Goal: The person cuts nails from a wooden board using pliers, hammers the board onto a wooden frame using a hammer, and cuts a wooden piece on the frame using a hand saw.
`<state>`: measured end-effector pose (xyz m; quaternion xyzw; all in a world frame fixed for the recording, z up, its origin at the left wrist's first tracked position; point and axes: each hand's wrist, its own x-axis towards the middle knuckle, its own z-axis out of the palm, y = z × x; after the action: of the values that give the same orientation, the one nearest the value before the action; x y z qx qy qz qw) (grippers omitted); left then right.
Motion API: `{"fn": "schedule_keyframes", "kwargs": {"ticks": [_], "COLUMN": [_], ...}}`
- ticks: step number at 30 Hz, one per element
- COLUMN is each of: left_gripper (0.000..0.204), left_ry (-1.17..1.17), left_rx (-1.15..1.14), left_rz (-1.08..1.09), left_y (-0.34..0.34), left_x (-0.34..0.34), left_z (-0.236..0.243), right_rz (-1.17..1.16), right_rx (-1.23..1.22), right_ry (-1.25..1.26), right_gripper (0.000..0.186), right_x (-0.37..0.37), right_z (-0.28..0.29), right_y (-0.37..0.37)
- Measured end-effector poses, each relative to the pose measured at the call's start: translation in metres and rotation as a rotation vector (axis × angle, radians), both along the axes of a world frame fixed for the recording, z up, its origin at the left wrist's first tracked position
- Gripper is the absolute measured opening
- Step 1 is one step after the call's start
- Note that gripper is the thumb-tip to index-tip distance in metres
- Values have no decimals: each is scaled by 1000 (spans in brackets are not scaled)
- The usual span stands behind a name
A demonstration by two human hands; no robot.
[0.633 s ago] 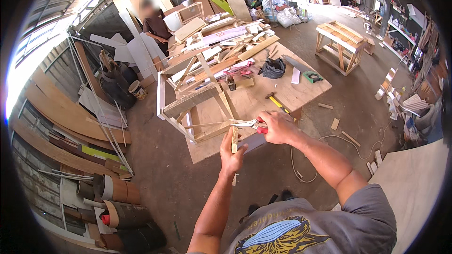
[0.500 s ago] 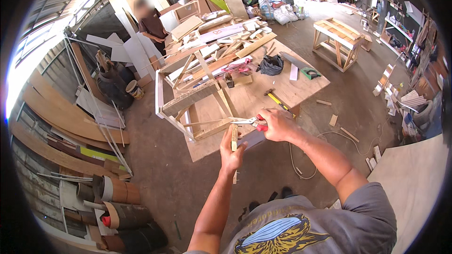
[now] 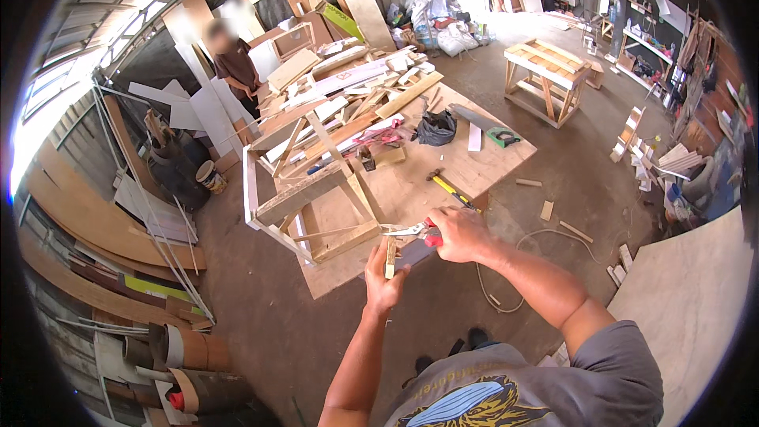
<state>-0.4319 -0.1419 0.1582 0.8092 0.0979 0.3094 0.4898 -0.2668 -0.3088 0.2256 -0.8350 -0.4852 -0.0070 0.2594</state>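
My left hand (image 3: 383,291) is closed round a short wooden strip (image 3: 390,261) held upright near the table's front edge. In my right hand (image 3: 462,235) is a pair of red-handled pliers or snips (image 3: 406,230), gripped by the handles. Their metal jaws point left, just above the strip's top end; whether they touch it I cannot tell. Just beyond the jaws, a wooden frame (image 3: 304,194) of nailed battens sits on the plywood table (image 3: 413,176). A hammer (image 3: 452,190) with a yellow and black handle lies on the table beyond my right hand.
A handsaw (image 3: 481,122) with a green handle and a black plastic bag (image 3: 436,128) lie on the table. Behind them is a heap of wood offcuts (image 3: 348,83). Another person (image 3: 235,63) stands at the far left. A wooden stand (image 3: 545,79) and a loose hose (image 3: 506,310) are to the right.
The view has shifted, so the table and frame appear further left and lower. Both hands have come slightly lower in the picture, still holding the strip and the red-handled tool.
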Motion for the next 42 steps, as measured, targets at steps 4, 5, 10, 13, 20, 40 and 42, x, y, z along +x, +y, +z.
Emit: {"fn": "schedule_keyframes", "kwargs": {"ticks": [4, 5, 10, 13, 20, 40, 42], "left_gripper": [71, 69, 68, 72, 73, 64, 66], "left_ry": [21, 8, 82, 114, 223, 741, 794], "left_rx": [-58, -82, -175, -195, -288, 129, 238], "left_rz": [-2, -1, -28, -16, 55, -198, -196], "left_y": [-9, -12, -19, -26, 4, 130, 140], "left_x": [17, 22, 57, 83, 146, 491, 521], "left_z": [-8, -10, -41, -43, -81, -122, -136], "right_rz": [-16, -20, -12, -13, 72, -613, -542], "right_rx": [-28, -37, -87, -104, -42, -556, -525], "right_ry": [20, 32, 84, 108, 209, 233, 268], "right_gripper": [33, 34, 34, 33, 37, 64, 69], "right_x": [13, 19, 57, 88, 156, 428, 440], "right_z": [-7, -11, -29, -47, -83, -339, -344], "right_y": [-9, -12, -22, -23, 6, 137, 142]}}
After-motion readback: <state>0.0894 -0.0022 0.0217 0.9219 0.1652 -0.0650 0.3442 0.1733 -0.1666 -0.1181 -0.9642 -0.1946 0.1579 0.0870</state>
